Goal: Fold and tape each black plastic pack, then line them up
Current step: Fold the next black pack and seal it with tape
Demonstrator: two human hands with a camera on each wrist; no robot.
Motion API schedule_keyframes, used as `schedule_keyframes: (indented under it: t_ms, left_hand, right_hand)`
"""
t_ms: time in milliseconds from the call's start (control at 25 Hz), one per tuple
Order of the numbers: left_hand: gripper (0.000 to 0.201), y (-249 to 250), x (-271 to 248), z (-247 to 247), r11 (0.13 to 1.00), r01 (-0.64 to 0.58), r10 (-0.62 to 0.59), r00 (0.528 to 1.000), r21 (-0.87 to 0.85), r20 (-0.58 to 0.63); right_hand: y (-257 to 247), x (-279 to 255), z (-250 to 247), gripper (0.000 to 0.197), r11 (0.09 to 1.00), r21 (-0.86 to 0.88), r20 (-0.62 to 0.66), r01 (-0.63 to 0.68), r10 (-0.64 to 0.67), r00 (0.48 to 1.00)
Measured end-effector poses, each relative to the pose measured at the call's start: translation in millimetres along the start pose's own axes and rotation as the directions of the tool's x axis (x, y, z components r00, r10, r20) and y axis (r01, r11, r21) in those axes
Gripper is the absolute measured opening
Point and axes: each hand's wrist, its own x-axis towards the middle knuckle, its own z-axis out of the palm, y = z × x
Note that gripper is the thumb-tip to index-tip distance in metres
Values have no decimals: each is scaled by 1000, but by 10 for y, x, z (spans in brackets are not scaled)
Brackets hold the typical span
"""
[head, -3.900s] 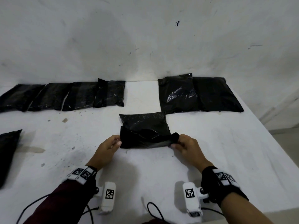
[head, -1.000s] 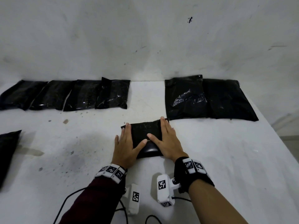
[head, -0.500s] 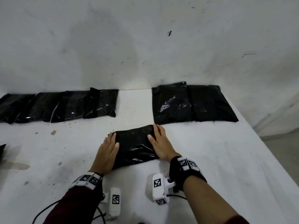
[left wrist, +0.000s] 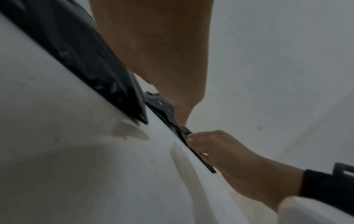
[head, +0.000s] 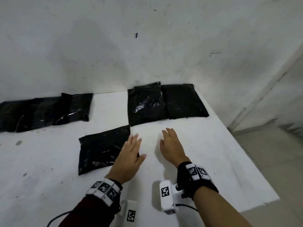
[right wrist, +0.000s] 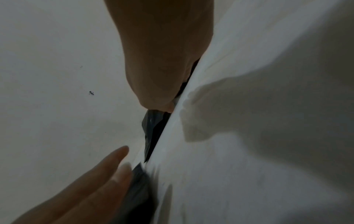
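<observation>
A folded black pack lies on the white table, turned slightly. My left hand is over the pack's right edge with straight fingers and holds nothing; whether it touches the pack I cannot tell. My right hand is open above bare table, to the right of the pack and clear of it. In the left wrist view the pack lies left of my palm and the right hand is beyond it. In the right wrist view the left hand's fingers lie beside the pack.
Two larger flat black packs lie side by side at the back right against the wall. A row of folded black packs runs along the back left. The table's right edge drops to the floor.
Both hands have come off the sides of the pack. The left hand has crossed to its right edge and the right hand has moved off it to the right.
</observation>
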Motion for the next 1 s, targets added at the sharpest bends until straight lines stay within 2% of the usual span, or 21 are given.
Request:
schedule_keyframes:
  t_ms: [40,160,240,280,360,400,440,600,800,1000]
  left_hand:
    - [89,117,68,103,999,-31,28,996,31,81]
    - [65,354,231,326,998,-33,18,970,60,241]
    - [65,409,326,447,996,-1,-27,954,93,300]
    - [72,411,360,512,990,8,-55,945,144,321]
    - [107,382,388,614,974,-7,-59,957,227,282]
    - [120,372,387,650,968,-14,-54,963,250,264]
    - [124,360,382,672,965,-13,-54,967,261,248]
    - [99,366,390,694,966,7,-66,973,258,219]
    - [95,349,411,730,957,23,-85,976,291,201]
    - [91,303,416,783,968,16,-57,986,250,157]
  right_hand:
    - [145,-16,-61,47,997,-60,15,-45,46,999]
    - [544,-18,-226,46,978,-117,13,-175,178,984]
    - [813,-14,-357,45,962,-128,2,-241,243,970]
    - [942,-13,-420,44,955,-139,3,-261,264,964]
    - [1106,4,-509,44,953,-147,26,-266,273,962]
    - [1149,15,-534,45,958,-139,50,-251,260,964]
    - [1156,32,-542,47,965,-127,80,-228,239,968]
    - [1058,123,-449,54,986,-117,179,-121,141,974]
    - [984,181,-368,51,977,-209,197,-52,94,976]
    - [965,74,-326,50,963,-267,236,37,28,971]
